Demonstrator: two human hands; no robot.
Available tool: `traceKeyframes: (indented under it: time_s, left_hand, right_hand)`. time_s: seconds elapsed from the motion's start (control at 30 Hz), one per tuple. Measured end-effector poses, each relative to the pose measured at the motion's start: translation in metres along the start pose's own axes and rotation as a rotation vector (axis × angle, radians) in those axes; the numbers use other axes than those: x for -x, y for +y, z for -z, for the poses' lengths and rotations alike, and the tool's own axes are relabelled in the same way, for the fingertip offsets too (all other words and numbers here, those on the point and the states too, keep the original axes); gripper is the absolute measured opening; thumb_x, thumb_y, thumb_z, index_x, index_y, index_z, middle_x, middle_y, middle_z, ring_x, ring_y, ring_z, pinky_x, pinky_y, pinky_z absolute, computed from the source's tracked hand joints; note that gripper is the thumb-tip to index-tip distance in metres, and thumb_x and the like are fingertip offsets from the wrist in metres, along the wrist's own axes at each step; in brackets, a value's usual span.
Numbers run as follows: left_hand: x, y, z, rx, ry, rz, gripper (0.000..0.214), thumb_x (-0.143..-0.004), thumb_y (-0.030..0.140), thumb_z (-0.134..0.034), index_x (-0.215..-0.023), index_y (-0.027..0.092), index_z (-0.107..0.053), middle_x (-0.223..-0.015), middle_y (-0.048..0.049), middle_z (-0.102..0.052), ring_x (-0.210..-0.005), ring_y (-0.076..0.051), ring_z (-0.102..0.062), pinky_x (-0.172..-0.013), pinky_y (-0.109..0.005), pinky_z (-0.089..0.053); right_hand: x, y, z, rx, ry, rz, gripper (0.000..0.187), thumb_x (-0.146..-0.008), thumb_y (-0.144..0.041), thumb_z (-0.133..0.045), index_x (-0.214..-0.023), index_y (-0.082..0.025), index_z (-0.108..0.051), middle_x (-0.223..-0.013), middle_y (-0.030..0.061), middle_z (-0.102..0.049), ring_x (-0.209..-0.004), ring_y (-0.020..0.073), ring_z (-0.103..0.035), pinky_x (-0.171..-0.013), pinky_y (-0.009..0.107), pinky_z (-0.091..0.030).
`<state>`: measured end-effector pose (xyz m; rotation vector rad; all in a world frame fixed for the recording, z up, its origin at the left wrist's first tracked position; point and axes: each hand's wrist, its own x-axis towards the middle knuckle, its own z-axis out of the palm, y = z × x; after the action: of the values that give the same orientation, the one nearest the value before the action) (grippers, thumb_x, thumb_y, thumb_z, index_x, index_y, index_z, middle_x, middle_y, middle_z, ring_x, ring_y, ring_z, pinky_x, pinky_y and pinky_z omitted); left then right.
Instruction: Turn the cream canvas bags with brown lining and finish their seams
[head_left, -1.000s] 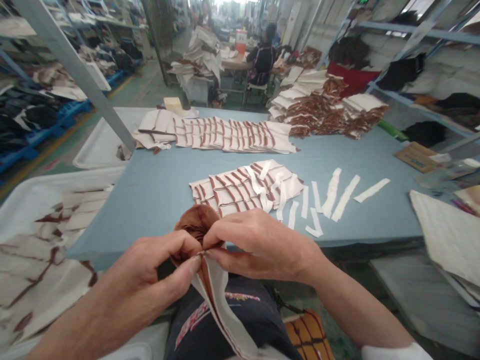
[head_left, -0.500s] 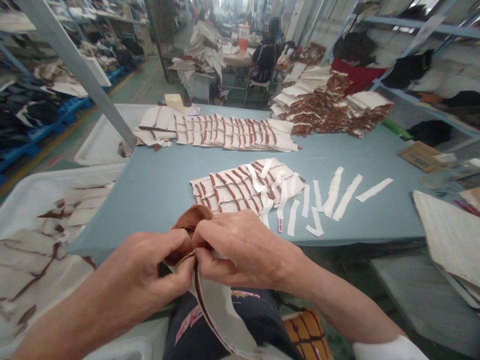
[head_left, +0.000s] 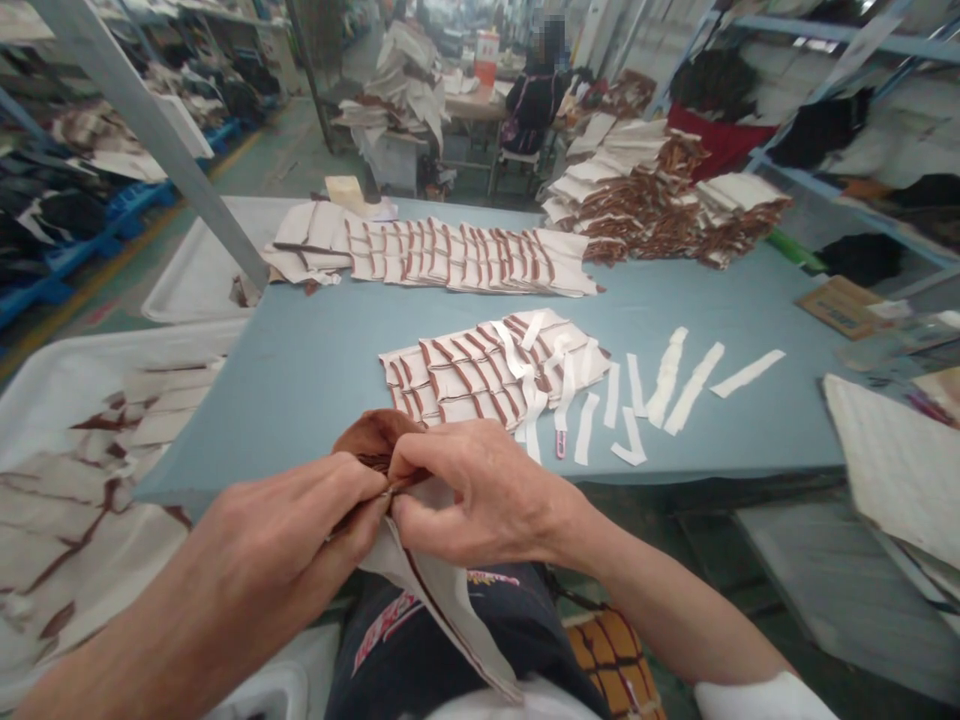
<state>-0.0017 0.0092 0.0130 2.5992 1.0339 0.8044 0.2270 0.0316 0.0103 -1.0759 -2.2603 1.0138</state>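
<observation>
We hold a cream-and-brown cloth piece between our two hands, right where the fingertips meet. Our left hand is closed on it, thumb against forefinger, and our right hand pinches it just beside, so the tips nearly touch; the exact grip under the fingers is hidden. The brown part of the cloth bunches up just beyond the fingertips, while the cream part hangs below the hands, toward us, over our dark garment with its printed lettering.

Just past the right hand, on the blue tabletop, we have a spread stack of cream pieces with brown edges. White strips lie partly over that stack and partly on the bare surface ahead and to the right of the right hand. A small pink object sits near the right hand, at the end of one strip.

Farther ahead of both hands we see an overlapping row of similar pieces, and right of it a tall pile. Well to the left of the left hand stands a white bin with more cloth in it. Far beyond our hands, another person sits at a table.
</observation>
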Motion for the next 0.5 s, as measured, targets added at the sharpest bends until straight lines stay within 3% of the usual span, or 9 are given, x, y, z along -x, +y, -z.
traceKeyframes:
  time_s: [0.1,0.27,0.43,0.5]
  left_hand:
    - [0.003,0.002,0.001,-0.020,0.055,0.010,0.025,-0.119,0.026,-0.052,-0.098,0.029,-0.064,-0.078,0.0071,-0.075,-0.066,-0.014,-0.078,-0.066,-0.024,-0.056]
    - [0.019,0.000,-0.004,-0.027,0.058,-0.072,0.018,-0.119,0.018,-0.052,-0.120,0.028,-0.068,-0.101,0.0000,-0.086,-0.093,-0.018,-0.087,-0.094,-0.025,-0.067]
    - [0.043,-0.019,-0.012,-0.051,0.024,-0.175,0.038,-0.110,0.005,-0.059,-0.145,0.020,-0.065,-0.122,-0.0105,-0.089,-0.113,-0.024,-0.088,-0.111,-0.033,-0.069]
    - [0.050,-0.027,-0.015,-0.021,0.014,-0.136,0.047,-0.109,0.006,-0.063,-0.153,0.023,-0.065,-0.132,-0.0105,-0.088,-0.124,-0.026,-0.086,-0.120,-0.036,-0.065]
  right_hand:
    - [0.000,0.001,0.000,-0.067,0.008,-0.016,0.007,-0.084,-0.025,-0.063,-0.078,-0.023,-0.060,-0.072,-0.0035,-0.061,-0.067,0.0140,-0.052,-0.067,0.029,-0.033]
    - [0.001,0.008,-0.007,-0.355,0.036,0.005,0.003,-0.081,-0.022,-0.065,-0.079,-0.022,-0.062,-0.069,-0.0073,-0.056,-0.064,0.0109,-0.050,-0.068,0.026,-0.038]
    - [0.004,0.014,-0.023,-0.689,0.036,-0.126,0.005,-0.078,-0.022,-0.067,-0.079,-0.022,-0.062,-0.068,-0.0078,-0.055,-0.063,0.0105,-0.047,-0.063,0.023,-0.042]
    - [0.005,0.016,-0.027,-0.823,0.024,-0.190,0.012,-0.079,-0.025,-0.073,-0.078,-0.022,-0.061,-0.066,-0.0086,-0.052,-0.061,0.0099,-0.044,-0.059,0.022,-0.041]
